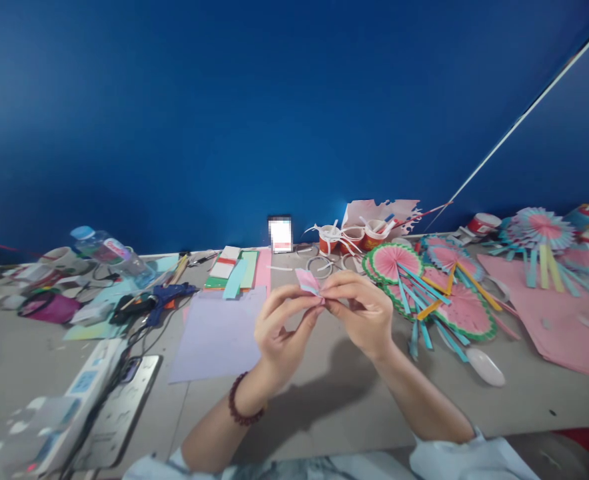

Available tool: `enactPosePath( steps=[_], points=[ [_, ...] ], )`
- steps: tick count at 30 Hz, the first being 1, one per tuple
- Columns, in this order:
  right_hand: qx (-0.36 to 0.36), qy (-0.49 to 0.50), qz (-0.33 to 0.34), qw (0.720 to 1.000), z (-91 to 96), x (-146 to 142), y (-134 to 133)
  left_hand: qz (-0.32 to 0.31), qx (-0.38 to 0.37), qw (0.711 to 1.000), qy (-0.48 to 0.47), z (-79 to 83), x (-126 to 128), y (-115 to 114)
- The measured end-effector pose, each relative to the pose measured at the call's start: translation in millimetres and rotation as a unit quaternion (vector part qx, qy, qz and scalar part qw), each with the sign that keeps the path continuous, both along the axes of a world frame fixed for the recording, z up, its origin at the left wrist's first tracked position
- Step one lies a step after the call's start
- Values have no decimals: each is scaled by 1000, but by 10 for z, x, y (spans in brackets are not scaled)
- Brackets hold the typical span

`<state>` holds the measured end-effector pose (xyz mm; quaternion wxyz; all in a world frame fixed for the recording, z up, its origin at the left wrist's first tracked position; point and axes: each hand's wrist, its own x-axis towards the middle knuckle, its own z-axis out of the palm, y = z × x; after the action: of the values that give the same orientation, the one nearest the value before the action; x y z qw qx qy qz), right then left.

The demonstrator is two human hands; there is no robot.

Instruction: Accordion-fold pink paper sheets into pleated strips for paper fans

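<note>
Both hands meet above the middle of the table, pinching one small folded piece of pink and light-blue paper (306,281). My left hand (285,323) grips its lower end between thumb and fingers, and a beaded bracelet circles that wrist. From the other side my right hand (359,310) pinches the same end, its fingertips touching those of the left. The upper part of the paper sticks up to the left, in front of the fingers. Exactly how it is folded between the fingertips is hidden.
Watermelon-patterned paper fans (394,262) lie at right beside a white spoon (485,367) and pink sheets (549,313). A lilac sheet (214,337), blue glue gun (167,297), phone (124,407), power strip (87,393) and bottle (114,253) occupy the left. Paper cups (328,240) stand behind.
</note>
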<state>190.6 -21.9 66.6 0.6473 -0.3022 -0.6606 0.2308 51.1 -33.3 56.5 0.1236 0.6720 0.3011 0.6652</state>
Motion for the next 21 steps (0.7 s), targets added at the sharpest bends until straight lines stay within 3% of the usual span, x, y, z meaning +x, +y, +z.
enactPosePath(
  steps=[7,13,16,18,21],
  points=[
    [-11,9,28,1000,-28,9,27,11,-4,1000,-11,-10,3,15],
    [-3,-7,33,999,-51,45,70,15,27,999,37,4,-52,34],
    [-16,9,38,999,-49,62,83,48,44,996,56,40,-118,69],
    [-47,21,46,998,-41,67,95,60,13,995,77,76,-162,109],
    [-126,63,63,988,-38,62,134,-10,-127,986,108,100,-205,181]
  ],
)
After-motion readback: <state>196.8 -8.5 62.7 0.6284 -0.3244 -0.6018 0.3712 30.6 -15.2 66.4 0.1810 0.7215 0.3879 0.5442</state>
